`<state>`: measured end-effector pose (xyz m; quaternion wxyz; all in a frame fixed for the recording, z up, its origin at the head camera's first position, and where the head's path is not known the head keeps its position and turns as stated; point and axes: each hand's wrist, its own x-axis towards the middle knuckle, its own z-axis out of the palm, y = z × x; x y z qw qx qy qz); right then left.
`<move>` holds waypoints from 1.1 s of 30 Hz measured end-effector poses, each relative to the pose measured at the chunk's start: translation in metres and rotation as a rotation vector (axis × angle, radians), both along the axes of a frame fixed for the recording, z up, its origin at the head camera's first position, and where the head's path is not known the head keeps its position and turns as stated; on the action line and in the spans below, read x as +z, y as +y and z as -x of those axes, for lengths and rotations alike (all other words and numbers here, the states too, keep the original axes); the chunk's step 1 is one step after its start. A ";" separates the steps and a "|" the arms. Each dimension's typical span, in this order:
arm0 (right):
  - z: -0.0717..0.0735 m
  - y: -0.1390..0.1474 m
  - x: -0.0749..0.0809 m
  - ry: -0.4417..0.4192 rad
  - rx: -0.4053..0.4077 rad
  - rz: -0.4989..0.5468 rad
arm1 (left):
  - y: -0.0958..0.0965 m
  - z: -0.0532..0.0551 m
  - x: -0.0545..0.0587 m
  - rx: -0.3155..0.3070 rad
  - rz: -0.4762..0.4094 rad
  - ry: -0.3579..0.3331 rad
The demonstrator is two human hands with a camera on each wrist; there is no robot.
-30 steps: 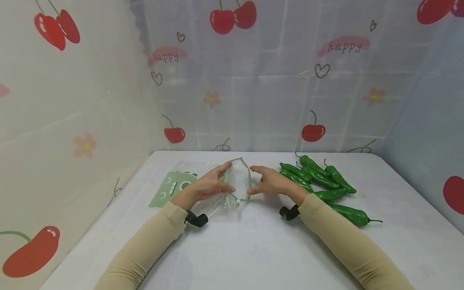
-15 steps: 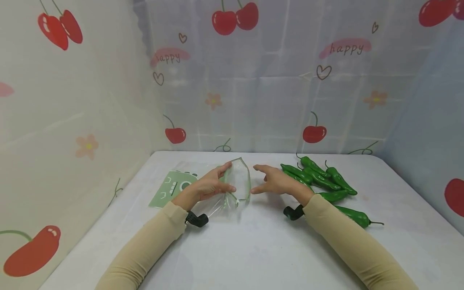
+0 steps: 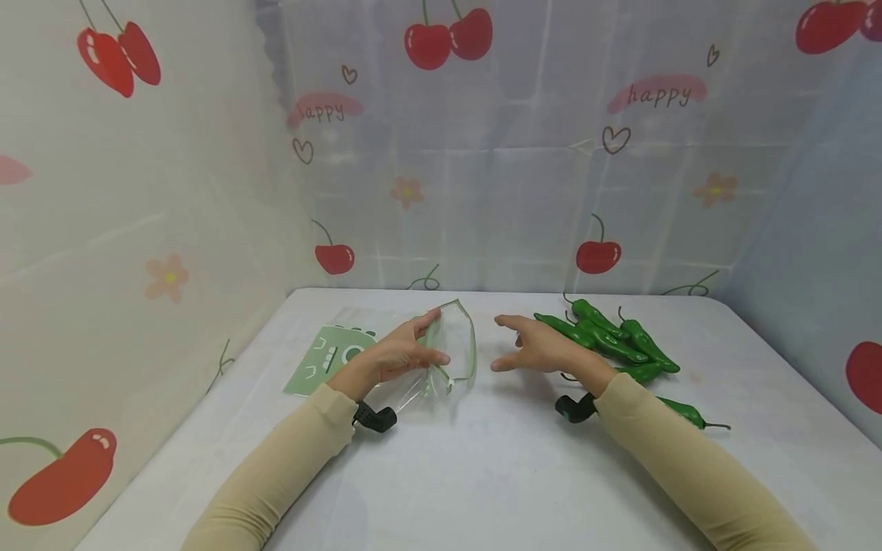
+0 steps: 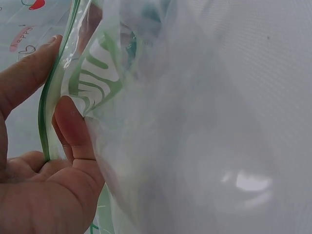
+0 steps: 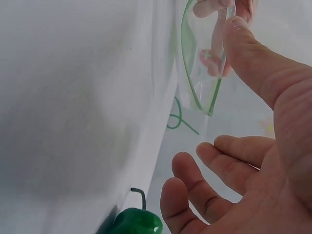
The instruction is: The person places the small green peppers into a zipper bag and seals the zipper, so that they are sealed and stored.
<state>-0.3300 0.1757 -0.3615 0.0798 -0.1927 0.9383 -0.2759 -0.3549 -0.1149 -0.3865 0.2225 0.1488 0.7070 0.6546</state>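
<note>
A clear zip bag with a green cartoon print lies on the table, its green-edged mouth raised and spread toward the right. My left hand grips the bag near that mouth; in the left wrist view the green zip strip runs between its fingers. To the right of the mouth, apart from it, my right hand is held with thumb and fingers spread and nothing between them. Several green peppers lie just beyond and beside it, some partly hidden by the right arm. A pepper's stem end shows in the right wrist view.
The white tabletop stretches in front of the arms. Behind it hangs a curtain printed with cherries, and similar sheets close off both sides. A black wrist camera sits below the right wrist.
My right hand has moved away from the bag's mouth, rightward toward the peppers, with its fingers staying spread. The left hand and the bag have stayed nearly in place.
</note>
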 end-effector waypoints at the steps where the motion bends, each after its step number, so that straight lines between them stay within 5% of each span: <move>1: 0.000 0.001 0.000 0.006 -0.003 -0.008 | 0.000 0.000 0.000 0.001 0.000 0.001; 18: -0.004 0.031 0.012 0.098 0.052 0.017 | 0.000 0.003 0.014 0.028 0.081 0.054; 26: -0.018 0.050 -0.001 0.106 0.080 0.067 | -0.002 -0.001 0.002 0.029 0.059 0.001; 33: -0.026 0.067 -0.004 0.120 0.071 0.062 | -0.001 -0.001 0.001 0.030 0.066 0.022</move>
